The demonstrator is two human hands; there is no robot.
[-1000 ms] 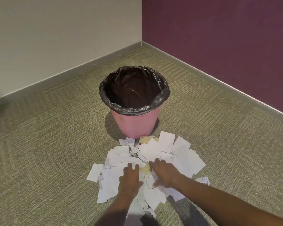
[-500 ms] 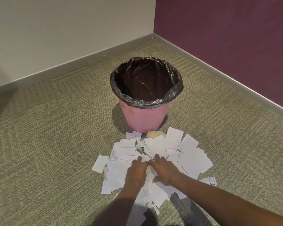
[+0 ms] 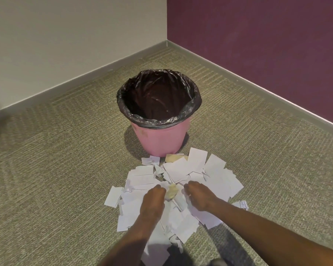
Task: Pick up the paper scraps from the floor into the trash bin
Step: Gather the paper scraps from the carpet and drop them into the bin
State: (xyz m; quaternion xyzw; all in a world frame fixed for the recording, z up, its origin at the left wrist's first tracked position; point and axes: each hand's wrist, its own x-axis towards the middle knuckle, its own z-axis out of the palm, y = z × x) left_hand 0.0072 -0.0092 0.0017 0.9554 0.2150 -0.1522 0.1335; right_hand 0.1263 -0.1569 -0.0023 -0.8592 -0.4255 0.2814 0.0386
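at lower centre of the frame, the left hand and right hand curl fingers into the paper scraps, just below the pink trash bin; whether they grip i cannot tell. loose flat sheets may slip from a scoop and scatter. ribbed olive carpet, beige wall meeting maroon wall.

The left forearm and right forearm reach forward and down, converging. The left grip and right grip sit side by side, backs up, fingers curled downward, slightly apart.
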